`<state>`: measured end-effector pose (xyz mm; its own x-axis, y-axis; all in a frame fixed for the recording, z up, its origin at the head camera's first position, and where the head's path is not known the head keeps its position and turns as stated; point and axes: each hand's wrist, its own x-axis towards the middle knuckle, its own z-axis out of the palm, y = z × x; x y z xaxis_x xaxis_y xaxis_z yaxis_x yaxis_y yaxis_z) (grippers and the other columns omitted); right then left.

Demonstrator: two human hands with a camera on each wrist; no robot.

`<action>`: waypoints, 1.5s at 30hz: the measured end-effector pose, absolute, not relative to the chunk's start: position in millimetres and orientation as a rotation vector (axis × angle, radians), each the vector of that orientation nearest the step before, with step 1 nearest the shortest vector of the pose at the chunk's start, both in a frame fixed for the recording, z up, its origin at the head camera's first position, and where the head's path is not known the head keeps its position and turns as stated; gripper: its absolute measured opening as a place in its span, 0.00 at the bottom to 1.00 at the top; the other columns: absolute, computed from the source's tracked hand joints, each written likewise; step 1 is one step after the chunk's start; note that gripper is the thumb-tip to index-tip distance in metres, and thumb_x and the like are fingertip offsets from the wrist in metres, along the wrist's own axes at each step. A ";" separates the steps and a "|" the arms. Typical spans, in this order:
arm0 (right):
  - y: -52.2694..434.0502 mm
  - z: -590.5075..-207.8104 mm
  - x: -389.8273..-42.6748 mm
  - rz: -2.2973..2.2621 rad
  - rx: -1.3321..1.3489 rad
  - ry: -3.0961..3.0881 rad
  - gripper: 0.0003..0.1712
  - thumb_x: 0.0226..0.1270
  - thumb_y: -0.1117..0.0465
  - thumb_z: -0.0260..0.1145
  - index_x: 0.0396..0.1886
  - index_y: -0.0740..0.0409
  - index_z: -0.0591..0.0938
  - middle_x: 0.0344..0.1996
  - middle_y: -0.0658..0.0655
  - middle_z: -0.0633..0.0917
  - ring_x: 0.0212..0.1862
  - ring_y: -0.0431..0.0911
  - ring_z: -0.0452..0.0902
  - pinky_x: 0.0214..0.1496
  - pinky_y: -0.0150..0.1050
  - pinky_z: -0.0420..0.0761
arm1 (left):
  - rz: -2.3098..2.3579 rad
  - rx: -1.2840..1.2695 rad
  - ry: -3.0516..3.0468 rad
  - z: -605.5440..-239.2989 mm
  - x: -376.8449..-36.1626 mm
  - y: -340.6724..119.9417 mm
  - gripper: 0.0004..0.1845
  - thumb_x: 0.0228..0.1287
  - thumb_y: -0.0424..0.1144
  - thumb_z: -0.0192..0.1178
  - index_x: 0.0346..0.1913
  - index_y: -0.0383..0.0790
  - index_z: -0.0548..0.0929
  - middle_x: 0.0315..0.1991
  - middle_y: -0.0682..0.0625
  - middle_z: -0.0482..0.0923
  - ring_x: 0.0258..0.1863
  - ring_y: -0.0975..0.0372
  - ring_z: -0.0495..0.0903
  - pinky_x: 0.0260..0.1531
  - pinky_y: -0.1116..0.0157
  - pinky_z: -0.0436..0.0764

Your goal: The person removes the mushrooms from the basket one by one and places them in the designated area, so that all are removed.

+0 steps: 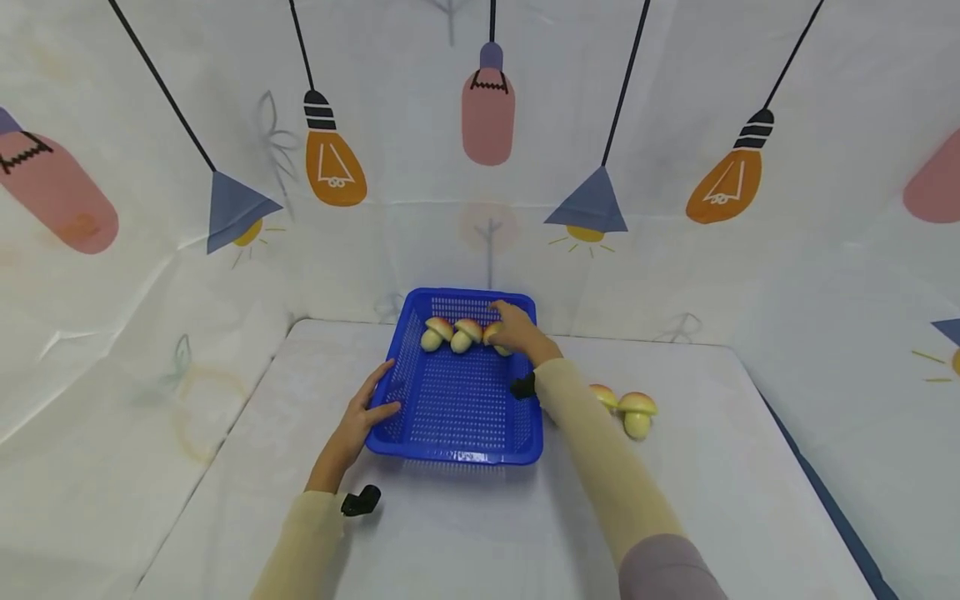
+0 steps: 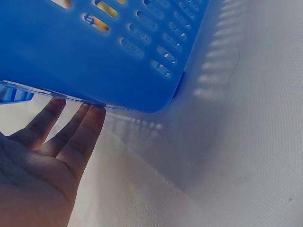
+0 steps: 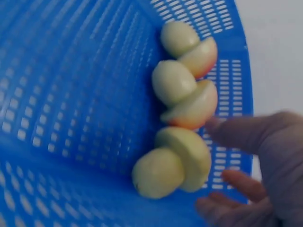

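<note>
1. Right hand (image 1: 517,331) is at the far right of the basket (image 1: 457,446), over the third mushroom (image 3: 173,165). Fingers look loosely spread around it, touching or just off it; no firm grip visible.
2. That mushroom lies on the basket floor by the far wall, last in a row with two more mushrooms (image 1: 437,332) (image 1: 466,333).
3. Left hand (image 1: 360,421) rests flat on the basket's left rim, fingers straight, steadying it.
4. Two spare mushrooms (image 1: 636,410) sit on the table (image 1: 712,500), right of the basket.
5. Doing it well, my read: keep the cap next to its neighbour, let go low so it won't roll, keep the left hand pressing.
</note>
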<state>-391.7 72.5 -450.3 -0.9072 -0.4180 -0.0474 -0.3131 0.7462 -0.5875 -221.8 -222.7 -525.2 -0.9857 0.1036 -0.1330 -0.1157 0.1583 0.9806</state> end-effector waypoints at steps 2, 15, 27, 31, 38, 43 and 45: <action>69.4 -450.7 -391.5 -0.870 -0.515 2.778 0.40 0.62 0.68 0.70 0.74 0.66 0.68 0.71 0.68 0.73 0.72 0.60 0.70 0.73 0.52 0.70 | 1.944 -0.013 2.255 -525.0 -222.3 -222.7 0.41 0.73 0.41 0.58 0.82 0.70 0.52 0.84 0.41 0.44 0.79 0.38 0.54 0.74 0.34 0.56; 57.4 -452.5 -383.6 -0.709 -0.351 2.741 0.33 0.59 0.73 0.67 0.68 0.66 0.77 0.66 0.67 0.78 0.68 0.61 0.72 0.69 0.51 0.75 | 1.947 -0.014 2.253 -525.7 -222.4 -222.3 0.40 0.72 0.42 0.58 0.80 0.73 0.54 0.85 0.45 0.42 0.81 0.40 0.49 0.75 0.34 0.51; 52.0 -465.6 -374.6 -0.840 -0.516 2.572 0.32 0.65 0.67 0.72 0.69 0.62 0.75 0.65 0.65 0.79 0.63 0.58 0.77 0.65 0.50 0.79 | 1.959 -0.006 2.249 -526.5 -222.3 -221.2 0.40 0.73 0.41 0.57 0.80 0.73 0.54 0.84 0.44 0.43 0.81 0.40 0.50 0.75 0.34 0.53; 49.0 -468.4 -371.7 -0.879 -0.562 2.543 0.34 0.63 0.68 0.71 0.70 0.61 0.74 0.64 0.64 0.79 0.61 0.57 0.78 0.63 0.49 0.80 | 1.968 -0.006 2.240 -525.8 -221.9 -220.5 0.40 0.73 0.41 0.57 0.81 0.72 0.54 0.84 0.44 0.43 0.80 0.40 0.51 0.75 0.34 0.53; 46.0 -472.6 -371.9 -0.908 -0.597 2.506 0.38 0.60 0.71 0.73 0.71 0.62 0.72 0.69 0.66 0.76 0.66 0.58 0.76 0.66 0.48 0.78 | 1.963 -0.011 2.243 -525.1 -222.8 -220.9 0.40 0.72 0.41 0.57 0.81 0.71 0.54 0.84 0.43 0.44 0.80 0.39 0.51 0.75 0.34 0.54; 46.9 -478.1 -372.1 -0.960 -0.624 2.482 0.38 0.61 0.70 0.73 0.72 0.64 0.71 0.68 0.68 0.76 0.66 0.59 0.75 0.67 0.51 0.77 | 1.953 -0.020 2.256 -525.4 -222.4 -221.5 0.41 0.72 0.42 0.58 0.81 0.71 0.54 0.84 0.43 0.44 0.80 0.39 0.51 0.75 0.34 0.54; 47.6 -481.8 -372.3 -0.971 -0.644 2.485 0.38 0.62 0.70 0.74 0.71 0.65 0.71 0.67 0.68 0.77 0.65 0.59 0.75 0.67 0.51 0.78 | 1.947 -0.015 2.263 -525.6 -221.9 -221.6 0.41 0.72 0.41 0.57 0.81 0.70 0.54 0.84 0.43 0.44 0.80 0.39 0.51 0.75 0.34 0.54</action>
<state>-372.3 47.6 -481.8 -0.8163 -0.5452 -0.1905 -0.2715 0.6534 -0.7067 -221.9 -221.6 -525.6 -0.9877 0.0943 -0.1245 -0.1090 0.1545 0.9820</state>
